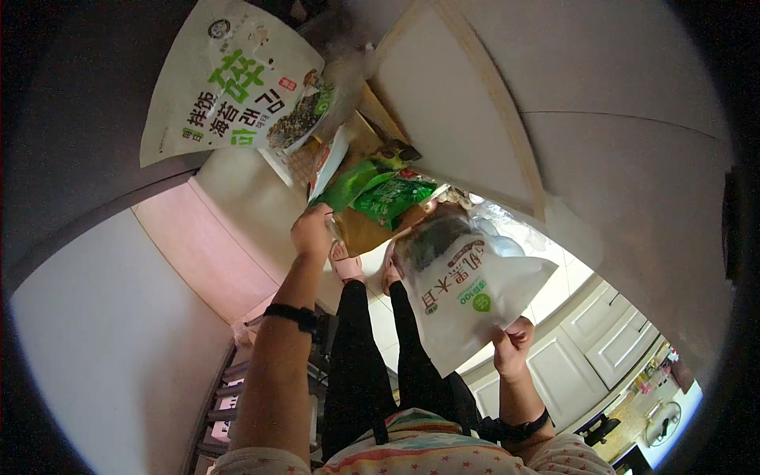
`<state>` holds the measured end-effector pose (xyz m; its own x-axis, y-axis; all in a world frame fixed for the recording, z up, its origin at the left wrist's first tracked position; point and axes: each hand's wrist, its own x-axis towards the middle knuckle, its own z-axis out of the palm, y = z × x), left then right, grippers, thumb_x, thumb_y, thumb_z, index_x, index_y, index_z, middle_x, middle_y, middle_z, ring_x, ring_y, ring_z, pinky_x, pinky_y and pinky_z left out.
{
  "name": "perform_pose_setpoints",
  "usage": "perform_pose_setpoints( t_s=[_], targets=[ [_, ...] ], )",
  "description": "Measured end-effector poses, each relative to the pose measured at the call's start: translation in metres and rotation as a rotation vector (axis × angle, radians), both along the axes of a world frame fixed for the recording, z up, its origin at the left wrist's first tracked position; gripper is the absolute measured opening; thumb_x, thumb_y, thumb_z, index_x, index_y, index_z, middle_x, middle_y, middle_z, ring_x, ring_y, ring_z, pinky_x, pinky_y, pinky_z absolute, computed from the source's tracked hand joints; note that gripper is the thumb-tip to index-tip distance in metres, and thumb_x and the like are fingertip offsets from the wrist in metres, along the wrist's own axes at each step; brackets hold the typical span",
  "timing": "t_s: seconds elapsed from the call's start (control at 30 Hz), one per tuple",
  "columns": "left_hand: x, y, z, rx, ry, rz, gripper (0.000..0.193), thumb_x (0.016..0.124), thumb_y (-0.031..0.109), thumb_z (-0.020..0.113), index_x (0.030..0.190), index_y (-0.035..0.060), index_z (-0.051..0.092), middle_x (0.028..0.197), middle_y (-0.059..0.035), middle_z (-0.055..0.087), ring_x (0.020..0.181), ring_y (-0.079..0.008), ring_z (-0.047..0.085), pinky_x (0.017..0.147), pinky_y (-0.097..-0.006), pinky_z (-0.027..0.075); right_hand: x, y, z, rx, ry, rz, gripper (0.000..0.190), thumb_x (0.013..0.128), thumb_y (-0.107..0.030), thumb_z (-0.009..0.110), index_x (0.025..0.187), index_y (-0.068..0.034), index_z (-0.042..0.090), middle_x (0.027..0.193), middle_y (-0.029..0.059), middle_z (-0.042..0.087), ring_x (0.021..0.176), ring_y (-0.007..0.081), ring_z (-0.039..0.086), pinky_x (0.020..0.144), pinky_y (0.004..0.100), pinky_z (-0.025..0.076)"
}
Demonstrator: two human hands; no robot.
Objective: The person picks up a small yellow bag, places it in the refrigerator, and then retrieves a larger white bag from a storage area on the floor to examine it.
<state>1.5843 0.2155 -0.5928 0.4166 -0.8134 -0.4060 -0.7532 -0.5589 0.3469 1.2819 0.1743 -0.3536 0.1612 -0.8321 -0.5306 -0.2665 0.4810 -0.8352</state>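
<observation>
My right hand [514,347] grips the edge of a white plastic food bag [469,291] with dark contents in its far end. My left hand [312,230] is closed on the near end of a green packet [350,184], which lies over a brown carton or drawer. Another shiny green packet [395,199] with red marks lies beside it. Just beyond my left hand stands a white and red packet [329,163]. A large pale seaweed bag [237,89] with green print hangs or lies at the upper left, apart from both hands.
A pale cabinet panel [457,107] slants across the upper right. White kitchen cupboards [567,368] and a counter with a glass lid [663,423] are at the lower right. A dark slatted rack [228,392] stands at the lower left. My feet [347,264] are below the packets.
</observation>
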Motion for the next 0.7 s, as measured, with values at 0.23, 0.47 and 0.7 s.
perform_pose_setpoints(
  t_s=[0.23,0.47,0.7],
  targets=[
    [0.001,-0.04,0.067,-0.065,-0.042,-0.082,0.01,0.075,0.015,0.059,0.085,0.016,0.061,0.075,-0.007,0.063,0.069,-0.0265,0.061,0.058,-0.0373,0.047,-0.012,0.011,0.007,-0.084,0.05,-0.121,0.021,0.073,-0.002,0.052,0.054,-0.002,0.042,0.055,-0.0007,0.046,0.049,0.0077,0.04,0.045,0.0237,0.03],
    [-0.025,-0.091,0.089,-0.061,-0.062,-0.289,0.011,0.075,0.017,0.057,0.086,0.0154,0.062,0.071,-0.0101,0.063,0.064,-0.0293,0.061,0.056,-0.0402,0.048,-0.015,0.022,-0.002,0.0,0.025,-0.165,0.012,0.075,-0.001,0.052,0.063,0.001,0.054,0.062,0.0005,0.055,0.055,0.0075,0.047,0.05,0.0226,0.036],
    [-0.028,-0.071,0.045,0.176,-0.034,-0.16,0.026,0.078,0.013,0.051,0.102,0.0145,0.059,0.082,-0.0133,0.063,0.075,-0.0316,0.062,0.065,-0.0415,0.049,-0.029,0.032,-0.007,0.087,0.009,-0.087,0.012,0.077,-0.001,0.052,0.068,0.003,0.06,0.063,0.0025,0.058,0.059,0.0091,0.052,0.055,0.0232,0.04]
  ],
)
